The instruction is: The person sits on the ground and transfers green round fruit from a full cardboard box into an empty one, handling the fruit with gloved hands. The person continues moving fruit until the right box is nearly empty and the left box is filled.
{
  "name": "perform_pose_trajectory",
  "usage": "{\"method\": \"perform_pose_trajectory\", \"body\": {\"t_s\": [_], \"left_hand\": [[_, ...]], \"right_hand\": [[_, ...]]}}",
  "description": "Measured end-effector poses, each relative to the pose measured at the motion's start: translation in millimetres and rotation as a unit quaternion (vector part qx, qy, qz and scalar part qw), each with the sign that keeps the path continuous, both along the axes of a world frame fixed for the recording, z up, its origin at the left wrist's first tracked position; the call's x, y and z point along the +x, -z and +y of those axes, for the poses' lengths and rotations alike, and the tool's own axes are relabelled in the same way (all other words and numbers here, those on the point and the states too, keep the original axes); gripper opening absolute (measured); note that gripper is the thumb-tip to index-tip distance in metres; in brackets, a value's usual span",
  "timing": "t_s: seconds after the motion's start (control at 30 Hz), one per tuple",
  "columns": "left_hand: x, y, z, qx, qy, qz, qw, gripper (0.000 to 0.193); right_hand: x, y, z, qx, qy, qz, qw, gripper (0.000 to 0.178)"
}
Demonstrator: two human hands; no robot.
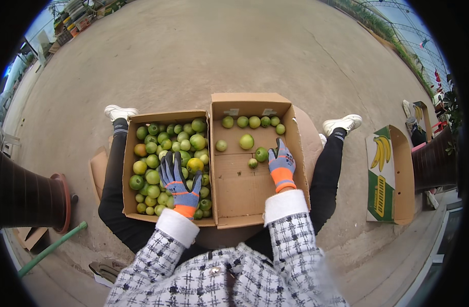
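Note:
Two cardboard boxes stand side by side between my legs. The left box (211, 192) is full of green tomatoes (152, 177), a few turning yellow or orange. My left hand (179, 180), in a grey-blue glove with an orange cuff, lies over them with its fingers spread, beside a yellow tomato (194, 165). In the right box (238, 196) several green tomatoes line the far wall, and others lie loose on its bottom. My right hand (282, 162), gloved alike, is at that box's right side with fingers stretched out. A green tomato (261, 154) lies right beside its thumb side.
On the right stands a green and white carton (391, 174) with a banana picture. A dark ribbed pot (30, 187) and a green pipe (53, 249) are at the left. My feet in white shoes (343, 124) flank the boxes on the concrete floor (234, 51).

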State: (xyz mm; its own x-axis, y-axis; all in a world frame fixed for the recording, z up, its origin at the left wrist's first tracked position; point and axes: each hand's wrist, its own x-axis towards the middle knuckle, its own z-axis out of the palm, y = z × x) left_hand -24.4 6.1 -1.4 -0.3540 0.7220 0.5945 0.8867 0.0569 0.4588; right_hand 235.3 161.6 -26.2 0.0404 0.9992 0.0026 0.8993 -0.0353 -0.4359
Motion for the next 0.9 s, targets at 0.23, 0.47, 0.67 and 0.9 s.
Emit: {"method": "perform_pose_trajectory", "body": {"t_s": [0.23, 0.47, 0.67, 0.9], "left_hand": [[19.9, -19.4, -2.0, -0.012, 0.132, 0.042, 0.99, 0.084], [5.9, -2.8, 2.3, 0.043, 0.091, 0.007, 0.995, 0.058], [-27.5, 31.4, 6.7, 0.072, -0.159, -0.063, 0.983, 0.078], [1.3, -4.0, 2.8, 0.014, -0.012, -0.008, 1.0, 0.089]], "right_hand": [[-64.2, -51.3, -44.6, -0.054, -0.28, 0.505, 0.814, 0.066], [-89.6, -72.8, -60.4, 0.112, -0.35, 0.15, 0.918, 0.062], [-16.6, -15.3, -4.0, 0.046, -0.112, -0.18, 0.976, 0.062], [-22.5, -20.1, -1.4, -0.127, -0.103, -0.106, 0.981, 0.056]]}}
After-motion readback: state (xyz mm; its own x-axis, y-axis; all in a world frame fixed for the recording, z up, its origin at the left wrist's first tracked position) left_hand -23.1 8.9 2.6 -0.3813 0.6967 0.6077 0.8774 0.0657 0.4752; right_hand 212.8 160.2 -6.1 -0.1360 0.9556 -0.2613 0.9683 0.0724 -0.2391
